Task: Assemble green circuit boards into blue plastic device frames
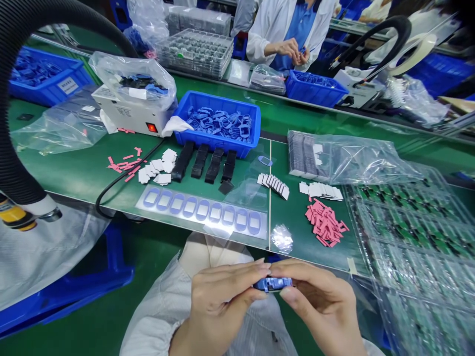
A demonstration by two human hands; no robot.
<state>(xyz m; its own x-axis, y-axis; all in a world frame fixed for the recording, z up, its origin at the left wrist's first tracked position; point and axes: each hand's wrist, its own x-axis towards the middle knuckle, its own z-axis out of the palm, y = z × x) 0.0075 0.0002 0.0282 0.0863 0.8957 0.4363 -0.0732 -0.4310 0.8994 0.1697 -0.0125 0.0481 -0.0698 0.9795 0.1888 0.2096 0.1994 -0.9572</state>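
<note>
Between my two hands, above my lap at the table's front edge, is a small blue plastic housing (273, 284) seen edge-on. My left hand (226, 296) pinches its left end between thumb and fingers. At the other end, my right hand (319, 301) grips it the same way, fingers over the top and thumb below. The fingers hide part of the housing. Nearest beyond the hands lie a pile of small clear discs (282, 239), a strip of oval lilac stickers (201, 210) and a heap of pink strips (325, 222).
A blue bin (256, 133) of blue plastic parts stands mid-table behind stacks of black pieces (213, 165). White pads (273, 185) lie in rows. Clear trays with green circuit boards (419, 237) fill the right. A black hose (11, 99) arches at left. Across the table sits a co-worker (293, 34).
</note>
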